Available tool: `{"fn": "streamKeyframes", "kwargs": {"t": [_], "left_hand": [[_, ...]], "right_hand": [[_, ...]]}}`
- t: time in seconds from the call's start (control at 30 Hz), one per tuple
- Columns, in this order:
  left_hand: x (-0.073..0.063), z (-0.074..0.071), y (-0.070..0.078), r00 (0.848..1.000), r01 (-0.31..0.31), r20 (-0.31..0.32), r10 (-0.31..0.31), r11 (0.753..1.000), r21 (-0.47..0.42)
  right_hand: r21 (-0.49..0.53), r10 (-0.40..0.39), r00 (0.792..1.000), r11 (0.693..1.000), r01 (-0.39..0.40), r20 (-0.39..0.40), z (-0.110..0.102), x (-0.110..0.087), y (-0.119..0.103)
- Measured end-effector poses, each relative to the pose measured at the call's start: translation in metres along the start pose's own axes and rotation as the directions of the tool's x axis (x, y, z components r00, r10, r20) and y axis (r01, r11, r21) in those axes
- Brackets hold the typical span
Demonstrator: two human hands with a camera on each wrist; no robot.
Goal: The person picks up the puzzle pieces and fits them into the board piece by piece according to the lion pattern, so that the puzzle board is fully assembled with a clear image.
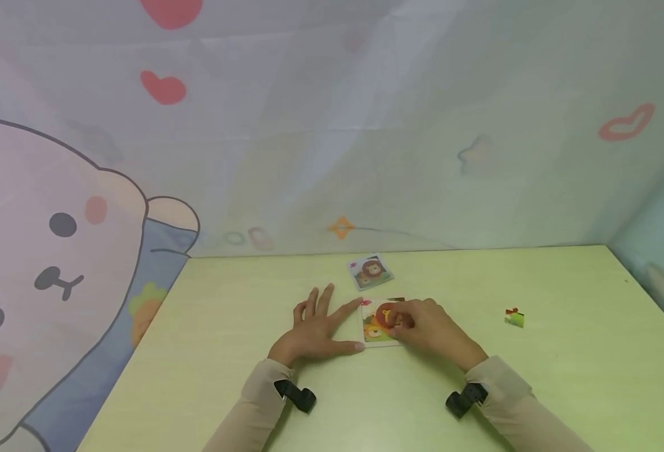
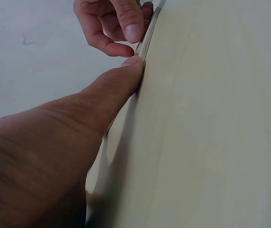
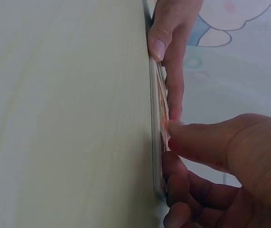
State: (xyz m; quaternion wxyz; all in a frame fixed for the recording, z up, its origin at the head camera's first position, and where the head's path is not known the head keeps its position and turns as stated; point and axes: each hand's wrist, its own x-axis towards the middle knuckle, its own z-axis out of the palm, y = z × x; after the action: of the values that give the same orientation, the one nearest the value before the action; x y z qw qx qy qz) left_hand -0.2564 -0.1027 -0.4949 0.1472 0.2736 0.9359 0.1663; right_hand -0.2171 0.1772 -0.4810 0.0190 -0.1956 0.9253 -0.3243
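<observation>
A square jigsaw puzzle board [image 1: 378,344] with a pale rim and a lion picture lies flat on the table. My left hand [image 1: 319,331] lies at its left side, fingers spread, with the index fingertip at the upper left corner and the thumb tip at the lower left. Over the right half of the picture, my right hand [image 1: 432,331] pinches a puzzle piece [image 3: 165,138] between thumb and index finger. The fingers cover most of that piece in the head view. In the right wrist view it stands tilted, close over the board.
Behind the board lies a square lion picture card [image 1: 370,272]. A loose green and red puzzle piece [image 1: 514,317] is off to the right on the pale yellow table [image 1: 569,389]. A printed cloth [image 1: 287,125] hangs along the table's far edge.
</observation>
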Motion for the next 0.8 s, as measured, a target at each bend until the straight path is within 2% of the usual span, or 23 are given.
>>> {"fn": "streamKeyframes", "kwargs": {"t": [0.23, 0.5, 0.63, 0.8], "left_hand": [[0.001, -0.002, 0.001, 1.0, 0.005, -0.005, -0.005, 1.0, 0.009], [-0.002, -0.002, 0.001, 1.0, -0.014, -0.004, 0.014, 1.0, -0.024], [-0.002, -0.003, 0.003, 1.0, -0.002, 0.005, 0.002, 1.0, -0.016], [-0.002, -0.002, 0.002, 1.0, -0.003, 0.003, 0.003, 1.0, -0.005]], "right_hand": [[0.043, 0.036, 0.998, 0.998, -0.034, -0.054, -0.013, -0.011, 0.011], [-0.034, 0.035, 0.99, 0.999, -0.04, -0.135, -0.04, -0.026, 0.03], [-0.06, 0.08, 0.986, 0.994, -0.089, -0.145, -0.056, -0.038, 0.044], [-0.091, 0.154, 0.981, 0.982, -0.166, -0.118, -0.078, -0.054, 0.064]]}}
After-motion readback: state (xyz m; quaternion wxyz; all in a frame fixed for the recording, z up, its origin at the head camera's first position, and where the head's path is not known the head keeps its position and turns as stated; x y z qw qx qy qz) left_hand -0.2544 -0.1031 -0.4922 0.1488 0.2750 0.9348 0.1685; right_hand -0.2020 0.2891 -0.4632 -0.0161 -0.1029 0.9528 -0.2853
